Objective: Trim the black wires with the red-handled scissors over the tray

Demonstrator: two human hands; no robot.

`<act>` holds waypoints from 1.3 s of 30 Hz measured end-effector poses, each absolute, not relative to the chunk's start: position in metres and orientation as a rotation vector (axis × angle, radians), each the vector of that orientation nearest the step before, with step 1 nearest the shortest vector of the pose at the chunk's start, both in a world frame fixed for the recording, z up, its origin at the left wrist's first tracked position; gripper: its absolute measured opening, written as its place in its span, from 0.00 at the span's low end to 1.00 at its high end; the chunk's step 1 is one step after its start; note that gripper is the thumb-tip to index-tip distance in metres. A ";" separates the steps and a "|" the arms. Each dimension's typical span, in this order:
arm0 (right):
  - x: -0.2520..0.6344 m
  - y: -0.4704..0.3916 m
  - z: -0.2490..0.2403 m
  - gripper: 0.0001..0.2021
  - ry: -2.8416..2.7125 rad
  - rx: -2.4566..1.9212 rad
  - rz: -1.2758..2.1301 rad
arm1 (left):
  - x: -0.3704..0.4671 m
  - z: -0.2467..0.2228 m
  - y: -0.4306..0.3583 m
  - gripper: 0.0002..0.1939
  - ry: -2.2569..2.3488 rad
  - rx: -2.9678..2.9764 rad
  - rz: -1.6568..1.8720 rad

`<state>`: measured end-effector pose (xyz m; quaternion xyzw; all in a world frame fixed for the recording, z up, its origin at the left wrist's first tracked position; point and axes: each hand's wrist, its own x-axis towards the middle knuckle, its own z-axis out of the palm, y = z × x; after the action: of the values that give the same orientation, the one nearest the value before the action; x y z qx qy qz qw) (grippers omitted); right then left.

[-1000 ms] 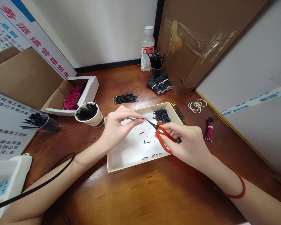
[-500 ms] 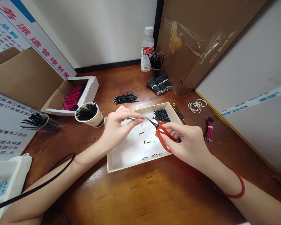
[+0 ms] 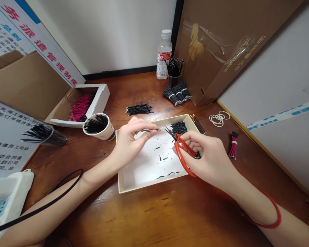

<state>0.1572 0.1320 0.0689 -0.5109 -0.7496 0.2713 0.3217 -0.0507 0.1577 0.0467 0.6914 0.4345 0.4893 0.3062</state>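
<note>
Between the thumb and fingers of my left hand [image 3: 131,140] a short black wire [image 3: 146,130] is pinched, most of it covered by the fingers. My right hand [image 3: 208,154] grips red-handled scissors [image 3: 181,156], whose slim blades stand slightly apart, just right of the wire's end and not touching it. Both hands are over a shallow cream box lid [image 3: 121,181] with a white floor. Inside it lie a heap of black offcuts [image 3: 179,128] at the far right corner and several loose black scraps [image 3: 160,158].
A paper cup [image 3: 109,128] of black wires stands left of the lid. Behind are a pile of black wires [image 3: 139,109], banded bundles [image 3: 176,93] and a bottle [image 3: 164,55]. Rubber bands [image 3: 218,118] and a pink-black bundle [image 3: 233,145] lie right. A black cable [image 3: 48,202] crosses my left forearm.
The scissors have opened a little and drawn back to the right, away from the wire. My left hand keeps its pinch in nearly the same place.
</note>
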 end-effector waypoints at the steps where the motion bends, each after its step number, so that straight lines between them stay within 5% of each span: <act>1: 0.157 0.130 0.066 0.03 -1.973 -1.311 0.666 | -0.051 0.047 0.158 0.05 1.144 1.834 1.294; 39: 0.159 0.126 0.056 0.02 -2.029 -1.250 0.437 | -0.051 0.047 0.159 0.08 1.153 1.867 1.273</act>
<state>0.1589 0.1257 0.0561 -0.4829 -0.7839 0.1688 0.3519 -0.0513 0.1591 0.0468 0.7027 0.4337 0.4791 0.2977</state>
